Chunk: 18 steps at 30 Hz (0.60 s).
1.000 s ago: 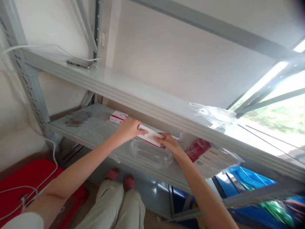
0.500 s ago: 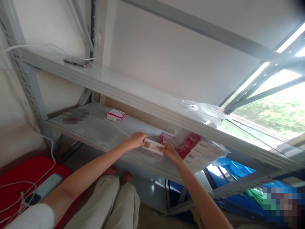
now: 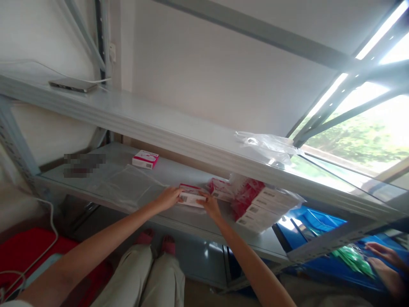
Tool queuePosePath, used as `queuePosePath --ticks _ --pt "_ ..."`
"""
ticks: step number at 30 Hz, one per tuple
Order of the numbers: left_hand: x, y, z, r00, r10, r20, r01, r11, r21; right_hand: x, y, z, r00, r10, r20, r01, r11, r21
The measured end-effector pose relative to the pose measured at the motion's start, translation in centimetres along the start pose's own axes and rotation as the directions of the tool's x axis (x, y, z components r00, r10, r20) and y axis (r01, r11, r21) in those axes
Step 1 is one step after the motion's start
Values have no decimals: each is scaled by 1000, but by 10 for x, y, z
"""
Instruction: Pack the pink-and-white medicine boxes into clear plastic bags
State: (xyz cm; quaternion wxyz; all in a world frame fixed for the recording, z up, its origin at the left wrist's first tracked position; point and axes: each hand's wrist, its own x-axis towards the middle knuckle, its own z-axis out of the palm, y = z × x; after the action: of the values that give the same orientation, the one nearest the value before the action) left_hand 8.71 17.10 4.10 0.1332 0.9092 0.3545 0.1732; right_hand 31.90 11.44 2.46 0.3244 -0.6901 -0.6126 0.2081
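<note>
A small white box (image 3: 192, 197) is held by its two ends – the near end gripped by the left hand (image 3: 171, 197), the far end by the right hand (image 3: 209, 204), with the fingers closed narrowly on it. It is flat-sided and oblong, with a crimson strip along its back edge and a dark printed patch on the white front. It is held over the front part of the lower shelf (image 3: 179, 171), made of smooth grey metal; whether the shelf is touched cannot be told.

Just beside it, at about two o'clock, a red-and-white box (image 3: 221, 190) is seen, and at three o'clock a stack of boxes (image 3: 259, 207) is covered by glossy, wrinkled film. A pink-edged box (image 3: 145, 159) is set at ten o'clock, and a thin clear sheet (image 3: 126, 187) is spread at nine. On the ridge-edged upper shelf (image 3: 179, 121), a crumpled clear bag (image 3: 267, 145) is left at two o'clock.
</note>
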Motion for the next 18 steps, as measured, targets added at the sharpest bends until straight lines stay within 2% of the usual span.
queuePosePath --ticks 2,4,7,10,12,14,18 --pt "1 -2 7 1000 12 8 -13 997 76 -1 -1 3 1000 14 -17 -17 989 -150" --pt "3 -3 9 999 41 31 -45 988 150 -4 -3 3 1000 10 0 -10 943 -333" --pt "2 -6 4 992 102 70 -115 971 211 -7 -4 -1 997 -30 67 62 831 -553" --pt "-4 -9 -8 977 197 84 -209 964 167 -10 -1 -11 983 -102 150 178 711 -681" --pt "-9 -11 -19 955 271 117 -287 946 149 -12 3 -20 950 -184 253 311 625 -716" --pt "-13 -11 -31 934 324 149 -344 929 140 -13 4 -31 895 -253 367 446 520 -729" --pt "-16 -5 -61 924 348 159 -369 920 134 -15 -5 -57 826 -314 469 557 316 -768"
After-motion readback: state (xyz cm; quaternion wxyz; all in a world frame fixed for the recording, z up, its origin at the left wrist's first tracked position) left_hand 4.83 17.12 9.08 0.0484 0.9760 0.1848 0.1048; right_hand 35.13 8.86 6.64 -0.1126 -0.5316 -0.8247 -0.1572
